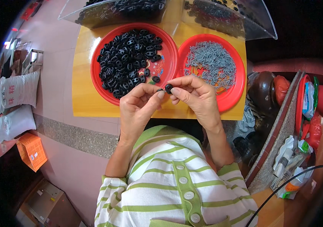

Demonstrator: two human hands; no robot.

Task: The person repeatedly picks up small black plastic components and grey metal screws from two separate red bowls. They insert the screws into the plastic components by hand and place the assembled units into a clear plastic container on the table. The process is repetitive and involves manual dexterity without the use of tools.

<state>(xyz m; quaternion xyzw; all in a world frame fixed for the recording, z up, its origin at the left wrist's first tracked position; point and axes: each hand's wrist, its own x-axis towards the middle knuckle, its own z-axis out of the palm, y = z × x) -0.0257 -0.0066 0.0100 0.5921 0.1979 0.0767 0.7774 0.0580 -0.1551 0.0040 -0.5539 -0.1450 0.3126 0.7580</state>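
In front of my body both hands are raised near the table's front edge, fingertips almost meeting. My right hand [193, 96] pinches a small black oval plastic piece [168, 88] between thumb and forefinger. My left hand [140, 104] is closed in a pinch on a small dark piece [160, 90], mostly hidden by the fingertips. Left of centre, a red round tray [173, 47] bears a heap of black two-hole oval plastic pieces [121, 56]. Beside it, a smaller red tray [238, 96] carries many tiny grey metal pieces [212, 60], thin and short, perhaps springs.
Two clear plastic bins [125, 17] [258, 22] with dark pieces stand at the table's [82, 87] far side. White sacks [21, 89] and an orange basket [32, 151] are on the left. At right are a brown jar [262, 90] and a black cable [282, 185].
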